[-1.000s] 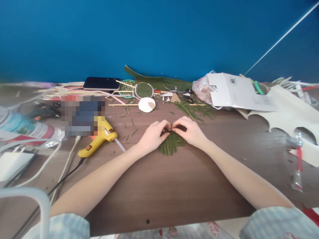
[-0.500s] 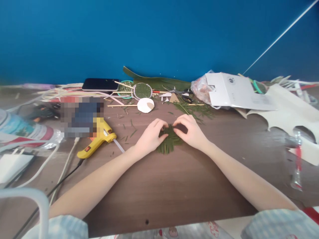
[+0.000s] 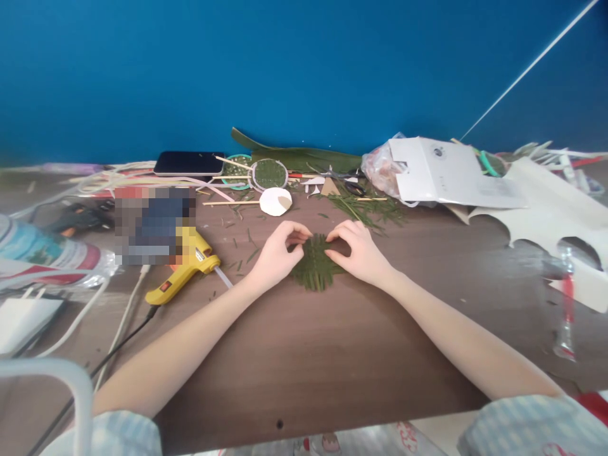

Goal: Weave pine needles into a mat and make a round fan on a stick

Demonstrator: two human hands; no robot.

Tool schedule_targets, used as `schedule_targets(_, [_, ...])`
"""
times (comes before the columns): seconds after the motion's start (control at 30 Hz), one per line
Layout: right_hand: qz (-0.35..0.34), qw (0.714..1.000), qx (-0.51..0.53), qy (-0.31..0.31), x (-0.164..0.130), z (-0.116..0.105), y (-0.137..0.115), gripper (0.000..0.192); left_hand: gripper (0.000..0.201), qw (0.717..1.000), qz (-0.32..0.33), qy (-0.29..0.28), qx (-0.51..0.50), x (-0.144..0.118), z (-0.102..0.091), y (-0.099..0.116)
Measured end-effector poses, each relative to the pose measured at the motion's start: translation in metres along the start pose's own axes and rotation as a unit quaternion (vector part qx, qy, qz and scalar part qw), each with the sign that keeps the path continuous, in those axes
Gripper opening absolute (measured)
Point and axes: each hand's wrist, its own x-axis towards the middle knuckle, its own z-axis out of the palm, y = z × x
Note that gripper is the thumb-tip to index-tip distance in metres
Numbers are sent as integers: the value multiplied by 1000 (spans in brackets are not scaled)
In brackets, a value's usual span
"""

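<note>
Leaf patch lies flat on table, mid-desk, between your hands. Your left hand pinches its left upper edge, fingers curled narrow; right hand presses right edge, fingertips bent on strips. Strips already laid side by side into near-full fan. Top edge looks unfinished. Loose needles and glue gun nearby, untouched.

Head-worn view — forward and down over the tabletop

One camera only, at the person's head, facing a blue wall beyond both hands. The left hand and right hand sit mid-frame at arm's length — forearms run back to the lower edge, clutter lies beyond and to either side.
</note>
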Motion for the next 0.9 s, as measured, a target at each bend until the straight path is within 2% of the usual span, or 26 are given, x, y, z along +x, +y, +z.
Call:
schedule_targets(0.07, [1, 1000, 5, 1, 0, 0, 0, 12, 30, 999, -17, 28, -14, 0, -3, 2])
schedule_targets(0.17, [-3, 1000, 10, 3, 0, 0, 0, 12, 26, 994, -11, 69, 82, -2, -7, 7])
schedule_targets(0.3, [-9, 1000, 10, 14, 0, 0, 1, 13, 14, 957, -4, 19, 290, -5, -7, 10])
schedule_targets(0.4, [-9, 1000, 5, 15, 0, 1, 1, 13, 21, 928, 4, -16, 372, -6, -4, 7])
schedule_targets(0.57, [-18, 1000, -2, 13, -1, 2, 2, 11, 20, 914, 17, -28, 404, -6, -3, 5])
schedule_targets(0.9, [-9, 1000, 8, 4, 0, 2, 0, 9, 18, 921, 14, -32, 389, -6, -4, 5])
